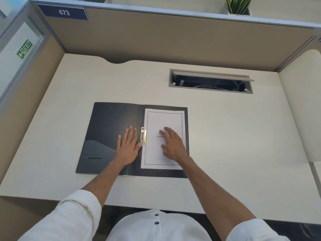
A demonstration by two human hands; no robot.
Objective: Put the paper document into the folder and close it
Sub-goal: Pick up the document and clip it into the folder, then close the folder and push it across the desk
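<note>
A dark folder (107,129) lies open flat on the desk, its left flap bearing a pocket at the bottom. The white paper document (161,119) rests on the folder's right half, beside a brass clip (143,135) at the spine. My left hand (128,146) lies flat, fingers spread, on the left flap next to the spine, its thumb touching the clip's lower end. Over the middle of the paper, my right hand (172,145) presses down with fingers apart. Neither hand holds anything.
The folder sits on a cream desk (234,145) enclosed by tan partition walls. An open cable tray (211,81) is recessed in the desk at the back right. A curved cutout (118,60) marks the back edge. A potted plant (238,6) stands on the partition shelf.
</note>
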